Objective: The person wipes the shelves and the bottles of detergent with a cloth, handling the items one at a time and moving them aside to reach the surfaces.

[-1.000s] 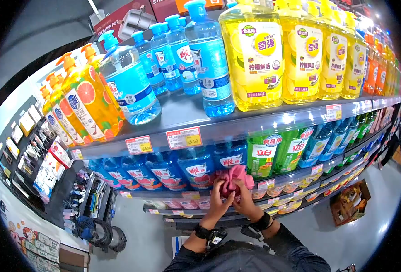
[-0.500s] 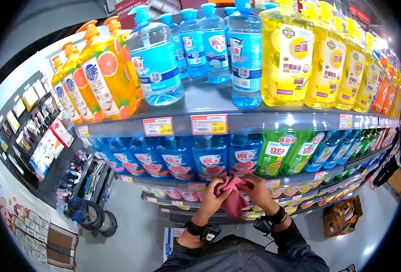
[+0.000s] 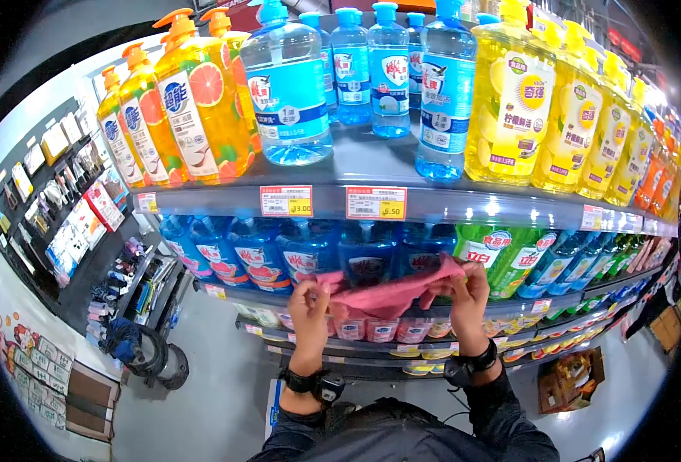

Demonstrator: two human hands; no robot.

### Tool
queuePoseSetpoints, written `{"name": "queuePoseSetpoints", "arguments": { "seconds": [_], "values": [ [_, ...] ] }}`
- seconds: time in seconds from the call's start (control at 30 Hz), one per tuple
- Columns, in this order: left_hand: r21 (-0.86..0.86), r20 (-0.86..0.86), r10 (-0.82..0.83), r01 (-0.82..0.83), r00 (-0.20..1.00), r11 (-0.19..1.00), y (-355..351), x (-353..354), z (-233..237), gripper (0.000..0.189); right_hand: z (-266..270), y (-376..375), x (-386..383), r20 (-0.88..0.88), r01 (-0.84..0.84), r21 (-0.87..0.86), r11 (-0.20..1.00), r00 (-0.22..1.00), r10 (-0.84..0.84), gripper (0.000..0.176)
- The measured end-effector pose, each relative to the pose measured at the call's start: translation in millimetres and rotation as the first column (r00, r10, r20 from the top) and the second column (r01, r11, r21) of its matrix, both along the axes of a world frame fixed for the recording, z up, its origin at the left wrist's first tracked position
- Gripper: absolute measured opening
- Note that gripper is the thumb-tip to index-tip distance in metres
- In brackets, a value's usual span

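Note:
A pink cloth (image 3: 387, 299) is stretched between my two hands in front of the shelves. My left hand (image 3: 310, 308) pinches its left end, and my right hand (image 3: 467, 296) pinches its right end. Just behind the cloth stand dark blue dish soap bottles (image 3: 367, 258), partly covered by it. Green bottles (image 3: 479, 250) are close behind my right hand. Both wrists wear black straps with small devices.
On the upper shelf (image 3: 225, 202) stand orange pump bottles (image 3: 194, 115), clear blue bottles (image 3: 290, 100) and yellow bottles (image 3: 514, 108). Price tags line its edge. Lower shelves hold more goods. A cardboard box (image 3: 571, 381) sits on the floor at right; a black bin (image 3: 152, 354) is at left.
The cloth was bunched between my hands close together; now my hands have moved apart and it is spread out sideways. The view has shifted slightly.

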State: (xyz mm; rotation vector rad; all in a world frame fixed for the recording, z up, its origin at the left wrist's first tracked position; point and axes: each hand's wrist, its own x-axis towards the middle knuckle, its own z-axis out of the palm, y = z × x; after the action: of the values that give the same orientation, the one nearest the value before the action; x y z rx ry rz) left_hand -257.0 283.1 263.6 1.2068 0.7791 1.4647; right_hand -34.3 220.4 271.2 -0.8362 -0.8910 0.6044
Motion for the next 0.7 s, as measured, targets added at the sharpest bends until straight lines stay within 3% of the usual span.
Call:
{"name": "queuePoseSetpoints", "arguments": {
  "seconds": [0.07,0.1,0.17,0.2,0.23,0.27,0.3,0.37,0.4,0.43,0.5,0.53,0.6,0.63,0.7],
  "values": [
    [0.062,0.193,-0.105,0.095,0.976,0.994,0.8,9.2,20.5,0.010,7.4,7.4,2.1,0.047,0.114,0.134,0.984,0.991,-0.122,0.010],
    [0.059,0.189,-0.115,0.106,0.975,0.993,4.4,19.6,28.4,0.010,17.3,9.8,2.3,0.044,0.126,0.131,0.983,0.990,-0.133,0.010],
    [0.452,0.080,-0.113,0.065,0.990,0.889,11.2,43.7,41.4,0.020,39.6,15.1,1.0,0.178,0.233,0.243,0.942,0.944,-0.280,0.028],
    [0.486,-0.168,-0.139,0.205,0.976,0.850,14.4,50.1,45.1,0.031,40.7,24.5,3.5,0.173,0.243,0.238,0.941,0.942,-0.287,0.028],
    [0.484,-0.407,-0.146,0.348,0.902,0.803,18.3,56.5,49.0,0.042,37.3,37.4,7.2,0.335,0.305,0.268,0.914,0.860,-0.385,0.039],
    [0.648,-0.573,0.130,0.350,0.809,0.676,24.6,66.4,55.3,0.054,35.8,45.5,9.5,0.484,0.355,0.307,0.883,0.741,-0.466,0.050],
    [0.646,-0.573,0.124,0.353,0.810,0.677,27.7,75.4,56.3,0.054,37.7,48.6,9.3,0.486,0.359,0.303,0.883,0.739,-0.467,0.050],
    [0.628,-0.696,0.334,0.313,0.635,0.713,34.4,93.5,56.0,0.061,43.2,55.3,9.7,0.532,0.258,0.224,0.940,0.775,-0.340,0.060],
    [0.647,-0.715,0.422,0.301,0.558,0.700,37.3,101.9,57.8,0.063,47.7,56.6,11.7,0.561,0.218,0.138,0.966,0.786,-0.258,0.056],
    [0.647,-0.714,0.424,0.294,0.557,0.703,38.8,109.1,59.7,0.063,49.0,61.1,14.4,0.565,0.212,0.137,0.968,0.786,-0.252,0.056],
    [0.539,-0.816,0.373,0.348,0.442,0.767,36.2,118.7,70.7,0.059,46.2,72.0,19.3,0.679,0.205,0.109,0.973,0.699,-0.224,0.040],
    [0.537,-0.817,0.378,0.335,0.436,0.774,39.2,123.7,69.7,0.059,42.5,76.0,21.1,0.679,0.190,0.107,0.976,0.703,-0.211,0.040],
    [0.609,-0.740,0.346,0.358,0.576,0.707,44.9,131.3,66.6,0.052,38.3,80.3,21.9,0.629,0.154,0.113,0.982,0.754,-0.191,0.031],
    [0.607,-0.743,0.355,0.349,0.567,0.714,44.5,133.8,63.8,0.052,39.1,75.9,25.3,0.569,0.105,0.053,0.993,0.814,-0.117,0.033],
    [0.690,-0.624,0.415,0.218,0.663,0.690,39.8,137.6,63.4,0.048,42.2,71.7,28.5,0.414,-0.044,0.077,0.996,0.910,0.008,0.033]
  ]
}}
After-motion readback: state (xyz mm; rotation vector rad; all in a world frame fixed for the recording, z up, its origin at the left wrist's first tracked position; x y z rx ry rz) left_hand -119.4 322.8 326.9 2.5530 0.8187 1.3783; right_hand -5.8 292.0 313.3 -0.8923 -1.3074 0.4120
